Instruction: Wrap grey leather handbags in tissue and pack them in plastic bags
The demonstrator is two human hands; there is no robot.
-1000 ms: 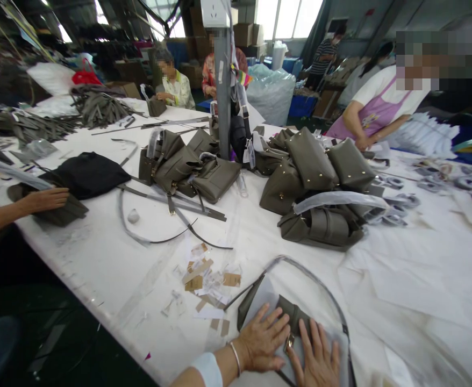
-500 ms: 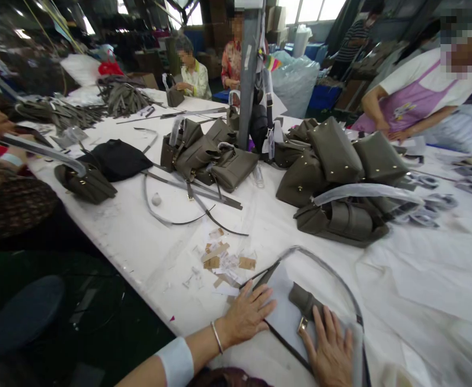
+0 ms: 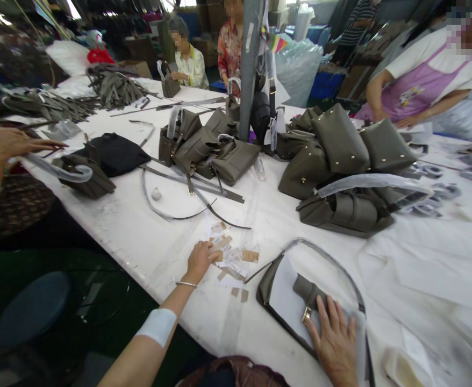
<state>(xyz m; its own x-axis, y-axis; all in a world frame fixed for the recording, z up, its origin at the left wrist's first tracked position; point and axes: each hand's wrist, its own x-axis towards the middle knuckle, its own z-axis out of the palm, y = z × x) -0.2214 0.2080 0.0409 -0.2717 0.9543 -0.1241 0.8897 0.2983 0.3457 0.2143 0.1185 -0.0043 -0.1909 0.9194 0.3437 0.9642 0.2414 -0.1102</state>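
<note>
A dark olive handbag (image 3: 266,282) lies on the white-covered table (image 3: 204,333) near its front edge, with a pale sheet (image 3: 286,301) over its face and a strap curving above it. My right hand (image 3: 335,338) rests flat on the bag beside a gold buckle (image 3: 306,314), fingers spread. Farther left, my left hand (image 3: 199,262) reaches to a heap of paper scraps and brown tags (image 3: 234,260); its fingertips touch a tan strip, and whether they pinch it is too small to tell.
Olive bags stand piled at the right (image 3: 341,140) and centre (image 3: 204,148), around a grey post (image 3: 249,70). A black pouch (image 3: 117,153), loose straps and another person's hand (image 3: 6,148) are at the left. A person in a purple apron (image 3: 417,88) works beyond.
My left hand has left the bag and moved up and left to the paper scraps. My right hand stays on the bag. The person's hand at the left has shifted.
</note>
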